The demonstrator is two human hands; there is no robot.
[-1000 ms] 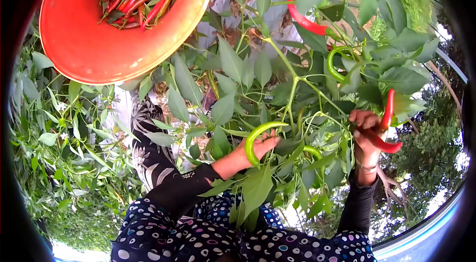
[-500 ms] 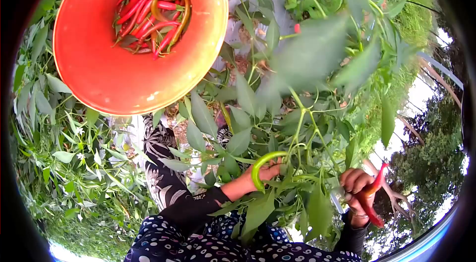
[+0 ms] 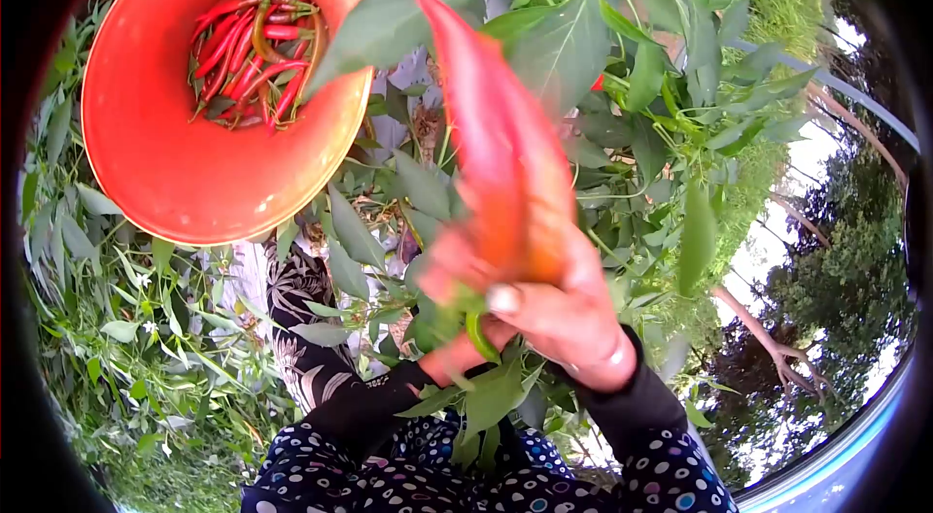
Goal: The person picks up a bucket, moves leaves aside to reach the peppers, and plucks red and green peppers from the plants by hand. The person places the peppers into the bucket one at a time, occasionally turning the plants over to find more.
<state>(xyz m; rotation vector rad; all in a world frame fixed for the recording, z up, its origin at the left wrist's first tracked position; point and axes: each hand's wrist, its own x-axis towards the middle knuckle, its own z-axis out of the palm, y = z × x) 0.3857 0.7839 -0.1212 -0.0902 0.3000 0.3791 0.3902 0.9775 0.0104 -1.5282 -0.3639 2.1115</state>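
In the middle of the view, my right hand (image 3: 575, 326) is closed around red chili peppers (image 3: 491, 139), their tips pointing up and slightly left. The nearest parts are large and blurred by motion. My left hand (image 3: 455, 358) is lower and farther left, among the leaves of the chili plant (image 3: 496, 398). Its fingers are hidden behind my right hand and the foliage. A curved green chili pepper (image 3: 480, 338) shows beside it.
An orange bucket (image 3: 136, 115) at the upper left holds several red and brownish chilies (image 3: 258, 51). A broad leaf (image 3: 403, 13) overlaps its right rim. Dense chili plants (image 3: 126, 328) spread along the left. Trees (image 3: 826, 290) and a bare branch (image 3: 768, 343) show at the right.
My right hand has moved left and up from the right side, carrying the red chilies, and now covers part of my left hand. The bucket appears slightly farther left.
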